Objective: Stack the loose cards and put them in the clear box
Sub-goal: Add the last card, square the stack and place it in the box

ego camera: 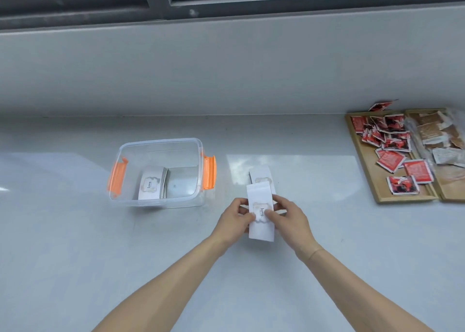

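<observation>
Both hands hold a white card (260,228) printed with "love" in a small frame, just above the white table. My left hand (235,217) grips its left edge and my right hand (289,217) grips its right edge, thumbs on the printed face. Beyond it, another white card (261,174) lies flat on the table, partly covered by the held one. The clear box (161,143) with orange latches stands to the left. Inside it a stack of the same cards (151,184) leans at the left side.
A wooden tray (372,178) with several red packets lies at the right. A second wooden tray (450,195) beside it holds clear-wrapped brown packets. A grey wall and window frame rise behind the table.
</observation>
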### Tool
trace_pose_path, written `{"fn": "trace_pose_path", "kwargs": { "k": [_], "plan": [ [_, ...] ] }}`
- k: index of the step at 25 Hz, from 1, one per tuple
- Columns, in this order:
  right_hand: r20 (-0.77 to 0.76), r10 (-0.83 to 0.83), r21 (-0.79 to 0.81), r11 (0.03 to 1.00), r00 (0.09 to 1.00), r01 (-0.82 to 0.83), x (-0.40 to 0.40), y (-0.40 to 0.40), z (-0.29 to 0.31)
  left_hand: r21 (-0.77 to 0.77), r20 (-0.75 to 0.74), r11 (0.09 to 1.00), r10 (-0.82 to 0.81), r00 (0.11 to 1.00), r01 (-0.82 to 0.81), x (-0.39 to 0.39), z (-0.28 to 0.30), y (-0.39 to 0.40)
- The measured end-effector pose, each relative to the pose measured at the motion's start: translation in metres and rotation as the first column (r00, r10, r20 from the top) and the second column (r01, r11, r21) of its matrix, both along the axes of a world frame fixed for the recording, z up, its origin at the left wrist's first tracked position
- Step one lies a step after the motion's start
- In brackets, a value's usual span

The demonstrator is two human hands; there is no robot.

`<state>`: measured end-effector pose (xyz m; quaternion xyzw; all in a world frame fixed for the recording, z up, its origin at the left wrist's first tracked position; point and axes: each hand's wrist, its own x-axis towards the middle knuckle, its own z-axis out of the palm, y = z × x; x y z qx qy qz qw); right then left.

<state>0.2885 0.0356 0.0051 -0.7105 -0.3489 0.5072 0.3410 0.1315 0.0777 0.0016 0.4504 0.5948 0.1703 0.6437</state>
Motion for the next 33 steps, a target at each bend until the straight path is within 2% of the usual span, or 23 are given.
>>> {"fn": "trace_pose_path", "kwargs": {
  "k": [4,8,12,21,25,30,33],
  "plan": [
    [0.101,-0.088,0.032,0.996,0.991,0.085,0.013,0.043,0.001,0.060,-0.119,0.998,0.032,0.992,-0.025,0.025,-0.002,0.041],
    [0.217,-0.043,0.020,0.999,0.975,0.039,0.020,0.074,-0.007,0.095,-0.242,0.995,0.032,0.970,-0.009,0.047,-0.006,0.067],
    [0.243,-0.013,-0.003,1.000,0.970,0.015,0.021,0.084,-0.016,0.132,-0.310,0.991,0.072,0.948,-0.032,0.053,-0.012,0.075],
    [0.182,-0.060,0.005,0.998,0.981,0.060,0.018,0.081,-0.023,0.113,-0.310,0.992,0.094,0.946,-0.062,0.047,-0.017,0.070],
    [0.206,-0.094,-0.089,0.990,0.974,0.114,0.018,0.075,-0.022,0.108,-0.311,0.993,0.087,0.946,-0.056,0.046,-0.016,0.066],
    [0.398,0.047,-0.183,0.983,0.916,0.029,0.012,0.077,-0.017,0.049,-0.338,0.993,0.121,0.933,-0.110,0.048,-0.014,0.065],
    [0.313,0.048,-0.238,0.971,0.948,0.030,0.008,0.085,-0.016,-0.009,-0.308,0.980,0.185,0.933,-0.197,0.051,-0.013,0.068]
  ]
}}
